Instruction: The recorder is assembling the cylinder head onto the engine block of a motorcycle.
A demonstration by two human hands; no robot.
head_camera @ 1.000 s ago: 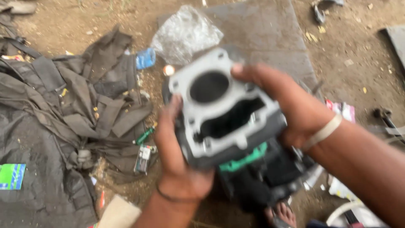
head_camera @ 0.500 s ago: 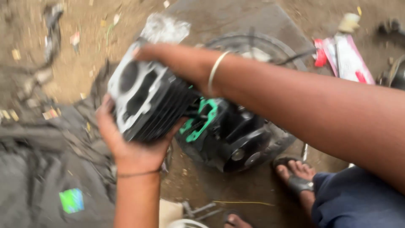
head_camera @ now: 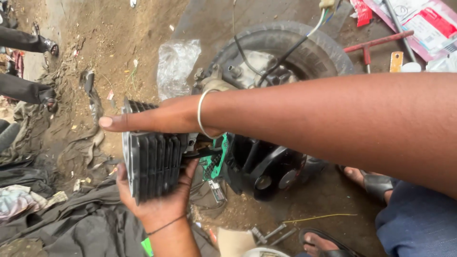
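Observation:
A black finned engine cylinder [head_camera: 152,159] is held side-on between both hands, fins toward me. My left hand [head_camera: 157,202] cups it from below, a thin dark band at the wrist. My right hand [head_camera: 157,118] lies flat along its top, thumb pointing left, a metal bangle on the wrist; the forearm crosses the view from the right. Right behind the cylinder sits a dark engine block [head_camera: 266,162] with a green gasket [head_camera: 214,159] at the joint. The cylinder's bore is turned away and hidden.
The engine rests inside a tyre [head_camera: 304,45] with wires running up from it. A clear plastic bag [head_camera: 177,64] lies behind, a red T-handle wrench [head_camera: 376,43] at upper right, dark cloth [head_camera: 81,223] at lower left, my sandalled feet [head_camera: 371,183] lower right. Another person's shoes [head_camera: 47,47] stand upper left.
The cylinder has turned from its bored face toward me to side-on, fins showing, and come down against the engine block. The view has swung right and closer.

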